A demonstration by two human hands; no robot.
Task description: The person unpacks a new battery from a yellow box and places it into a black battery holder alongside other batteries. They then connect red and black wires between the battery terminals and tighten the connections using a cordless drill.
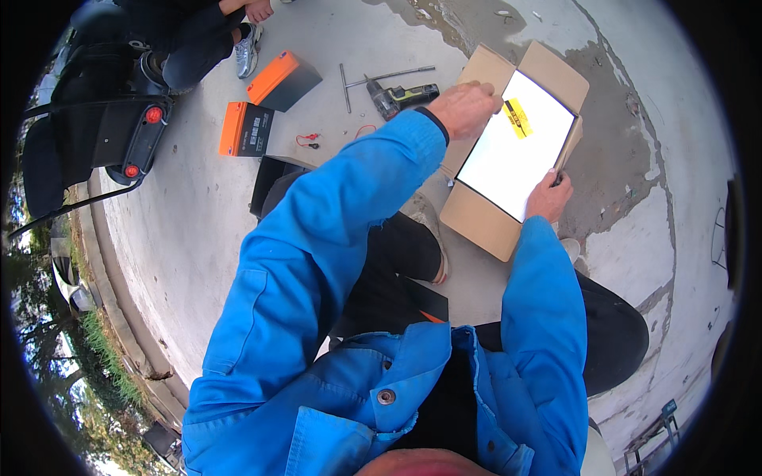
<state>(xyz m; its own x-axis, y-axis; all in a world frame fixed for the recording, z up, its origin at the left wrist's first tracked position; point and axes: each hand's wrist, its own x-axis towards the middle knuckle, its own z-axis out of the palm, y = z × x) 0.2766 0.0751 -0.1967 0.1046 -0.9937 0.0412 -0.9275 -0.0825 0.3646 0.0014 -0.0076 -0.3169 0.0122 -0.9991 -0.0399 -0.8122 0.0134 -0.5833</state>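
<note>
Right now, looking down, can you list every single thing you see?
Open rectangular cardboard box: 1, brown, right of centre
Flat rectangular panel: 1, white with yellow label, inside the box
Block-shaped cases: 2, orange and dark grey, upper left
Partly hidden boxy things: 2, dark, near the legs
Cordless drill: 1, black and yellow-green, top middle
T-shaped metal wrench: 1, grey, beside the drill
Vehicle: 1, black with red lights, far left
Another person: 1, dark clothes, top left
Plants: several, green, left rim
Jacket: 1, blue, centre
Left hand: 1, bare, box's left side
Right hand: 1, bare, box's right edge
</note>
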